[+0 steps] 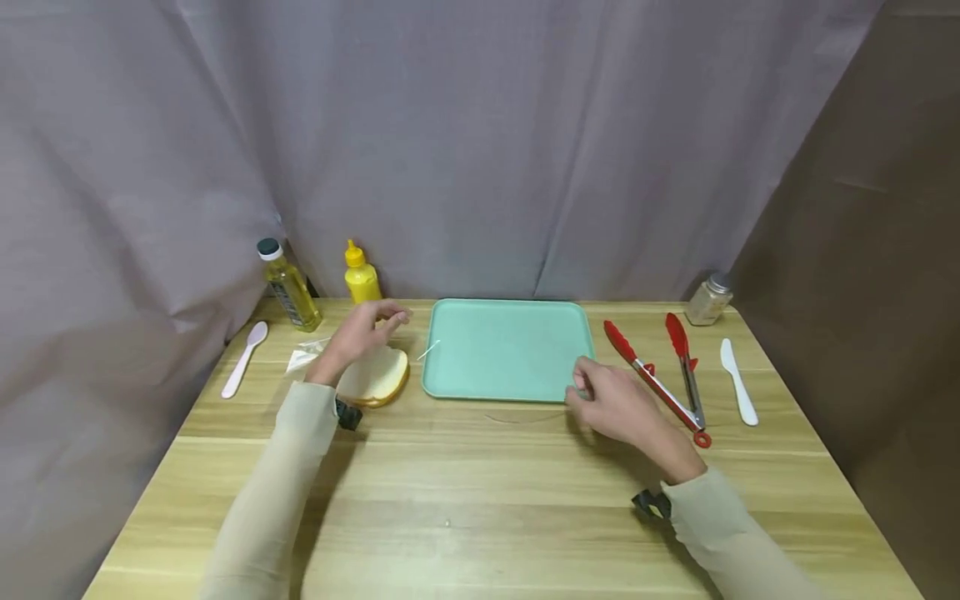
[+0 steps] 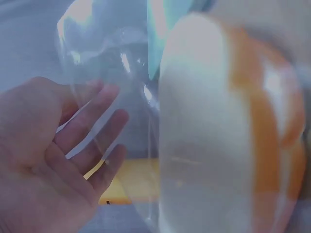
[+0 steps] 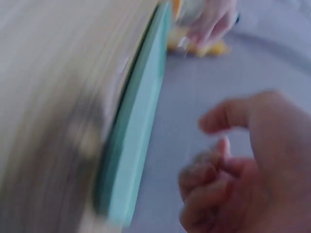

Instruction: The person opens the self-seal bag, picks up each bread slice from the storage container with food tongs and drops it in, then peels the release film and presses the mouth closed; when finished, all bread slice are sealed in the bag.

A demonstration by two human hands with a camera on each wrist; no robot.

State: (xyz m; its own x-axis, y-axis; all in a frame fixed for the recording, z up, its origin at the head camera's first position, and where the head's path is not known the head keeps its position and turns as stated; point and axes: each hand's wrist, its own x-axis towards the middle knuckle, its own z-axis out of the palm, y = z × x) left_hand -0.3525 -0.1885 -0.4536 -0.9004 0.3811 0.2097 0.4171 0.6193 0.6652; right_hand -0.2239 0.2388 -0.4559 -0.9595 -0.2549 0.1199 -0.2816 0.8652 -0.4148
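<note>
Head view shows the left hand (image 1: 365,333) open above the bagged bread (image 1: 377,377) at left-centre, the right hand (image 1: 609,403) loosely curled and empty beside the still-bare tray (image 1: 507,349).

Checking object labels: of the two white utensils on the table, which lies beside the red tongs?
The white knife, right of the red tongs. The white spoon lies at the far left, near the oil bottle.

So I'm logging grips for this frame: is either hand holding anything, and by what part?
Nothing is held. The left hand hovers open over the bagged bread; the right hand, loosely curled, is at the tray corner, gripping nothing.
</note>
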